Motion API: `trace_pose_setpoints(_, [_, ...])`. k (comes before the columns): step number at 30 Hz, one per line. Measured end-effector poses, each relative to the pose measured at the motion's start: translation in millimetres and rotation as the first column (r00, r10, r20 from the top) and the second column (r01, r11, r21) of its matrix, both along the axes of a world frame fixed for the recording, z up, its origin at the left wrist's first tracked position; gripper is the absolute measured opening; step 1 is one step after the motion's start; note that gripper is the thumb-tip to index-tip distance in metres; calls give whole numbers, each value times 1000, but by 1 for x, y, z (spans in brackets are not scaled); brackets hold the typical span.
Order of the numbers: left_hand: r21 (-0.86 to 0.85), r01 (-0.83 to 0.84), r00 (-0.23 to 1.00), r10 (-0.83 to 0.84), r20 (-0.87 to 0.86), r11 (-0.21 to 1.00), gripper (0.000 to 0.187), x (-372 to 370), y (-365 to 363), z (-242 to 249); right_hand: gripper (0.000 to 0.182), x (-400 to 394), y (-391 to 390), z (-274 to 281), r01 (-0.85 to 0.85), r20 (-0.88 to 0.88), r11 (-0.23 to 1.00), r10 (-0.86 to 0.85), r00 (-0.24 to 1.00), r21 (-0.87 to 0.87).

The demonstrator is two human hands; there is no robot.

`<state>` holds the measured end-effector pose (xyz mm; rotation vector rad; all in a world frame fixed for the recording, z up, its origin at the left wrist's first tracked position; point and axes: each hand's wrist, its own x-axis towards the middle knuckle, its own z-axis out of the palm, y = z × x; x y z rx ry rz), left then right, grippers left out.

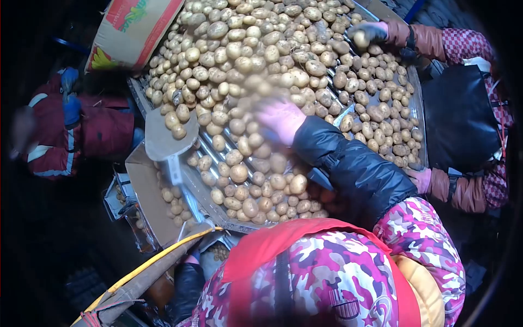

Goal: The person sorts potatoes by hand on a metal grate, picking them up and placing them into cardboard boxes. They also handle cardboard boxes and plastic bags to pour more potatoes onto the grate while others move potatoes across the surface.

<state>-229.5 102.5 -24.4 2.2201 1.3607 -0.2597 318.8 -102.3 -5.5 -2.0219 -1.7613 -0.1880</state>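
Observation:
Potatoes point(238, 173) cover a metal sorting table with rollers point(206, 143). My right hand point(280, 121), in a pink glove with a dark sleeve, is over the middle of the pile. Motion smears its fingers, and blurred potatoes lie just beyond them. Low on the left, my left hand point(192, 258) shows only as a bit of pink glove beside the table's near edge; its fingers are hidden. A grey scoop point(170, 133) lies at the table's left side, with a few potatoes on its blade.
A carton point(133, 27) tilts over the table's far left corner. Another cardboard box point(150, 193) with potatoes stands at the near left. On the right, a co-worker's gloved hand point(370, 34) holds a potato. Another person point(81, 125) is at the left. A yellow-edged bag point(141, 272) hangs low left.

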Motion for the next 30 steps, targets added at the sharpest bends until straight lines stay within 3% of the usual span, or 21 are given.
trace_pose_setpoints(1, [-11,-2,995,0,-100,1000,57,10,-18,3,45,12,-4,-1,9,23,1000,-8,1000,-18])
trace_pose_setpoints(4, [-11,-20,994,18,-106,1000,43,4,-44,1,42,34,-19,-7,22,69,999,-25,997,39])
trace_pose_setpoints(5, [-27,-88,996,88,-1,996,40,24,-62,21,42,36,-29,-1,126,188,992,-123,974,-3])
trace_pose_setpoints(7, [9,-147,978,144,152,989,34,33,-71,25,46,50,-44,-3,219,137,971,-206,969,-92])
trace_pose_setpoints(8, [28,-98,987,94,129,995,33,36,-70,32,50,56,-52,-3,263,114,955,-249,962,-137])
trace_pose_setpoints(9, [43,-49,993,44,106,998,32,43,-71,44,49,59,-61,5,322,139,902,-293,946,-287])
trace_pose_setpoints(10, [52,0,997,-4,79,999,31,49,-72,52,48,63,-70,-7,394,134,902,-375,917,-174])
trace_pose_setpoints(11, [51,-4,988,-4,155,999,24,41,-71,46,47,65,-80,-8,419,96,891,-408,908,-178])
trace_pose_setpoints(14, [300,311,860,-401,316,902,19,72,-85,67,47,74,-111,-19,543,92,833,-535,840,-107])
trace_pose_setpoints(15, [461,435,720,-607,337,773,20,96,-90,80,47,76,-124,-9,574,109,817,-566,817,-56])
trace_pose_setpoints(18, [480,352,704,-566,430,803,20,110,-95,63,53,99,-152,-14,748,243,626,-708,663,-218])
trace_pose_setpoints(20, [464,382,675,-585,450,799,22,124,-101,62,54,102,-148,26,765,197,506,-767,610,-399])
trace_pose_setpoints(22, [457,422,636,-615,465,783,22,135,-105,59,54,114,-130,36,755,179,530,-760,625,-385])
trace_pose_setpoints(23, [384,452,654,-592,471,805,23,143,-106,60,54,114,-116,39,743,103,610,-750,653,-274])
trace_pose_setpoints(24, [367,495,630,-616,472,787,24,156,-107,63,39,112,-99,45,686,38,699,-695,718,-203])
trace_pose_setpoints(26, [331,585,582,-667,466,741,25,187,-109,72,50,120,-65,43,578,-59,785,-603,796,-224])
trace_pose_setpoints(28, [299,642,535,-692,486,706,28,218,-109,77,61,130,-41,29,559,-167,778,-616,770,-287])
trace_pose_setpoints(30, [183,661,561,-641,524,728,32,241,-107,78,62,135,-34,24,554,-123,765,-616,778,-329])
